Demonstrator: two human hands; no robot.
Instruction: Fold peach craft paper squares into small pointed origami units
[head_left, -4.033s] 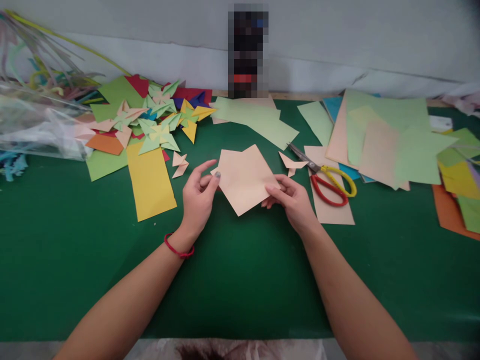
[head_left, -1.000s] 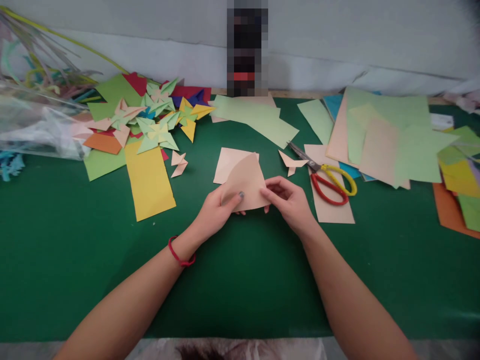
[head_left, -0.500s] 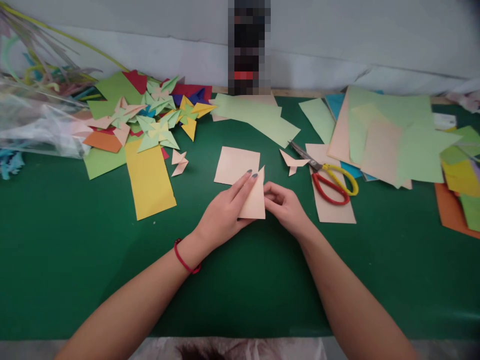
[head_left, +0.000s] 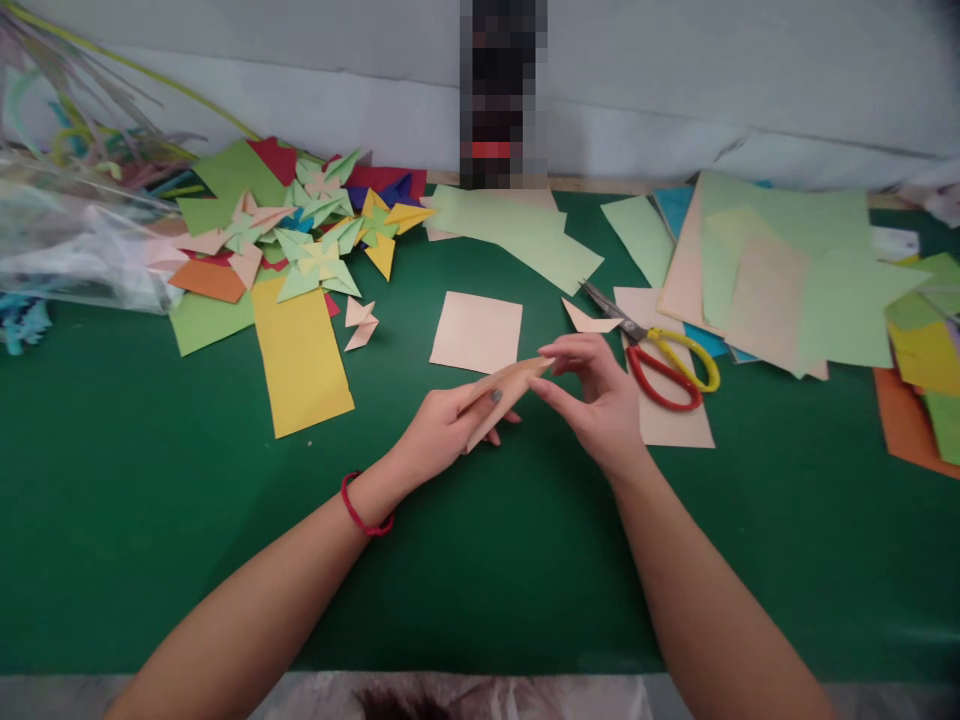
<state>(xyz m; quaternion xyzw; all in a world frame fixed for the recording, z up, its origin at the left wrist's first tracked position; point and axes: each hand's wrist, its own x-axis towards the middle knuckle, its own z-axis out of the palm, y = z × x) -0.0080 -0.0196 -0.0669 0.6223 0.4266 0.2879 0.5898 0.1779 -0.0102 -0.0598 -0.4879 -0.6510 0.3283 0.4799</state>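
Observation:
Between my two hands is a pale pink folded paper (head_left: 504, 395), raised off the table and tilted. My left hand (head_left: 446, 430) grips its lower left end, thumb on the near face and fingers behind. At the upper right end, my right hand (head_left: 592, 390) pinches the paper's tip between thumb and fingers. Just beyond lies a flat pale pink paper square (head_left: 478, 330). A small folded pink piece (head_left: 589, 318) rests behind my right hand, against the scissors (head_left: 664, 365), which have one red and one yellow handle. Another small folded pink piece (head_left: 361, 323) is to the left.
A yellow paper sheet (head_left: 301, 360) lies at left, below a heap of folded paper stars (head_left: 319, 262) and coloured sheets. Light green sheets (head_left: 840, 260) are stacked at right. A clear plastic bag (head_left: 82, 250) sits far left. The table (head_left: 465, 590) is green.
The folded paper has been lifted off the table and tilted. My right hand has moved up and now pinches its tip, while my left hand has shifted from lying over it to gripping its end.

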